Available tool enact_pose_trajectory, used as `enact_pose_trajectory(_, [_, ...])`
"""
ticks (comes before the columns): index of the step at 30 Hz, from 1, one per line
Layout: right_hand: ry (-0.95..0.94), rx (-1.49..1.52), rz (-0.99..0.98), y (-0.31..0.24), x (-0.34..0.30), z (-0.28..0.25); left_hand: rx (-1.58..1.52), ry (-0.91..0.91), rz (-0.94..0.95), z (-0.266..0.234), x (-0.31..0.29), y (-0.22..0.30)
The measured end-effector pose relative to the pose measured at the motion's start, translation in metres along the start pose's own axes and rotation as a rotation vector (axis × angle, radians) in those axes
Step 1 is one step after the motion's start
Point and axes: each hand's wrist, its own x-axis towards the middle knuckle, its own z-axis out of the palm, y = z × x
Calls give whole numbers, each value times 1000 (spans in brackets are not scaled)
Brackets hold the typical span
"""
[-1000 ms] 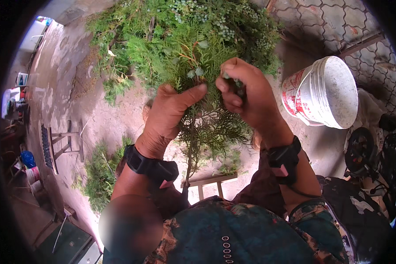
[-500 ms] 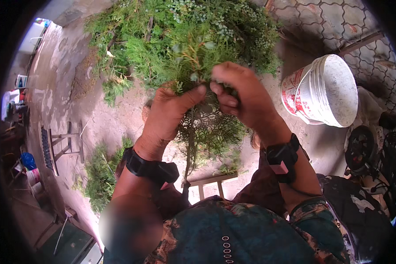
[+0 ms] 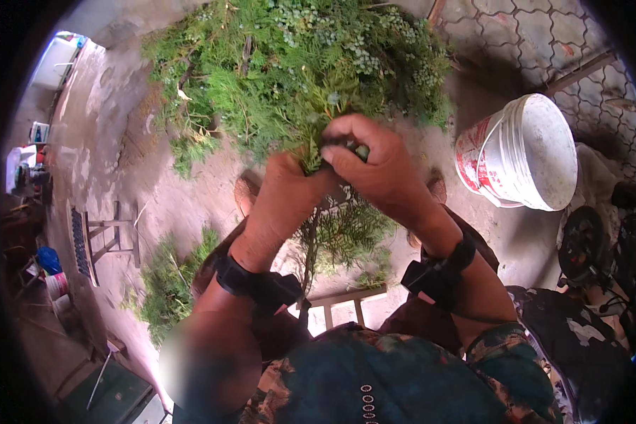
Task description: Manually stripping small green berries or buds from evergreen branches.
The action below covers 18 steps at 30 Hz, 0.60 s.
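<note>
A leafy conifer branch [image 3: 315, 134] is gripped in my left hand [image 3: 283, 201], its bare stem and more foliage hanging down between my forearms. My right hand [image 3: 374, 159] is closed right beside it, thumb and forefinger pinched at the sprig near its top. Small green cones [image 3: 361, 151] show in the curled fingers of that hand. Just beyond both hands lies a large heap of cut conifer branches [image 3: 240, 92], with clusters of pale green cones on its right side.
At the right a white bucket [image 3: 512, 152] with red markings lies tipped, its mouth facing right. A smaller heap of greenery [image 3: 169, 283] is on the floor at the left, near a small wooden stool [image 3: 109, 237]. A pale wooden frame [image 3: 346, 300] shows between my legs.
My right hand has come down and in against the left, and its fingers have turned so the green cones in them show. The left hand has shifted slightly nearer to me.
</note>
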Motion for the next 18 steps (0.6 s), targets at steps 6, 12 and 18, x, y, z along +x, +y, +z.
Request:
enact_pose_trajectory(6, [-44, -58, -46, 0, 0, -7, -136, -16, -28, 3, -5, 5])
enact_pose_trajectory(12, [-33, 60, -13, -4, 3, -13, -176, -76, -34, 1, -6, 9])
enact_pose_trajectory(18, [-68, 1109, 488, -15, 4, -31, -324, 15, -51, 0, -3, 7])
